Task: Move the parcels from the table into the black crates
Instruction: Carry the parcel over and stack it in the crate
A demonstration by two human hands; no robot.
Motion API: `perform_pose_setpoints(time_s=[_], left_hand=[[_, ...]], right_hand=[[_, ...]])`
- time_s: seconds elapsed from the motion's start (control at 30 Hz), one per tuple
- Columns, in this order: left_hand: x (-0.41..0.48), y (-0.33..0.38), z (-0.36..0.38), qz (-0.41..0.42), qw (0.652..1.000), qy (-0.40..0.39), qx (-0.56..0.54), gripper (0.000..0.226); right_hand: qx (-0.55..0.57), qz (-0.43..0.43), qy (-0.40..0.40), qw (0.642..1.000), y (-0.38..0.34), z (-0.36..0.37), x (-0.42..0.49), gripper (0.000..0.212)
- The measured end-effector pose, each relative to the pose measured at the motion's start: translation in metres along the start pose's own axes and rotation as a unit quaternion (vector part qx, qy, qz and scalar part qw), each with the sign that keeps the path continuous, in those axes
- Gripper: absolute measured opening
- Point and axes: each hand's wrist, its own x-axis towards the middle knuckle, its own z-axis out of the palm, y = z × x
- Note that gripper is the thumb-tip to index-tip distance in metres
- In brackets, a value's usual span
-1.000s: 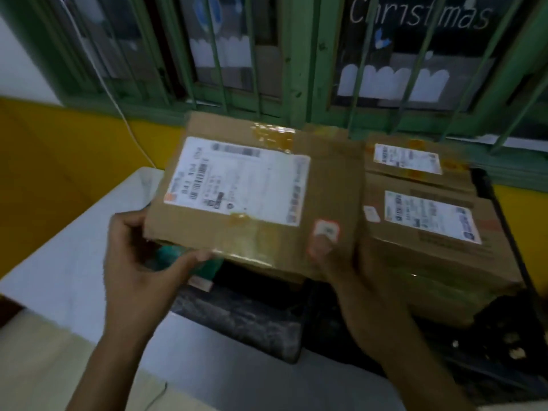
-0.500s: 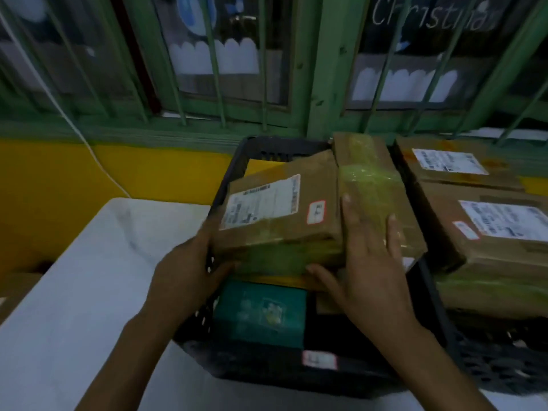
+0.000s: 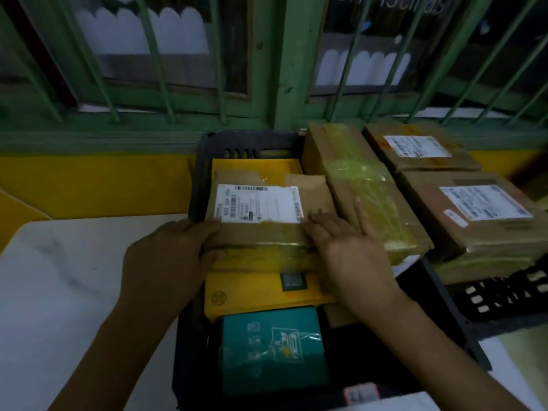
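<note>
A brown cardboard parcel [image 3: 267, 209] with a white label lies flat inside the left black crate [image 3: 195, 179], on top of a yellow parcel [image 3: 261, 289]. My left hand [image 3: 166, 262] grips its near left corner, thumb on top and fingers under the edge. My right hand [image 3: 353, 250] rests flat with straight fingers across its right end and the long taped parcel [image 3: 364, 188] beside it. A teal parcel [image 3: 272, 348] lies nearer me in the same crate.
Two more labelled brown parcels [image 3: 480, 212] [image 3: 421, 149] are stacked on the right, over a second black crate [image 3: 504, 295]. The white table [image 3: 59, 286] stretches to the left. A yellow wall and a green barred window [image 3: 281, 69] stand close behind the crates.
The labelled parcel went from held up in the air to lying flat in the left crate. My right hand opened and spread over the parcels; the view tilted down.
</note>
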Motion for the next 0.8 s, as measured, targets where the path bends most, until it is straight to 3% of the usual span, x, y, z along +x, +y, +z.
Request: perform_pose_setpoints(time_s=[0.1,0.23,0.4,0.63,0.8], left_hand=[[0.018,-0.007,0.01,-0.013,0.999,-0.026,-0.024,0.04],[0.042,-0.011,0.022,-0.023,0.998,-0.048,-0.031,0.029],[0.089,-0.017,0.042,-0.093,0.994,-0.054,-0.03,0.032],[0.138,-0.025,0.063,-0.132,0.989,-0.061,-0.023,0.033],[0.137,-0.028,0.076,-0.127,0.988,-0.059,-0.062,0.037]], right_hand=[[-0.048,-0.003,-0.082,0.995,-0.004,-0.016,0.025,0.036],[-0.069,-0.001,-0.204,0.977,-0.004,-0.005,0.065,0.047],[-0.094,0.024,-0.196,0.976,0.009,0.033,0.117,0.049],[-0.1,0.036,-0.185,0.977,0.031,0.055,0.165,0.063],[-0.076,0.044,-0.174,0.981,0.035,0.06,0.163,0.058]])
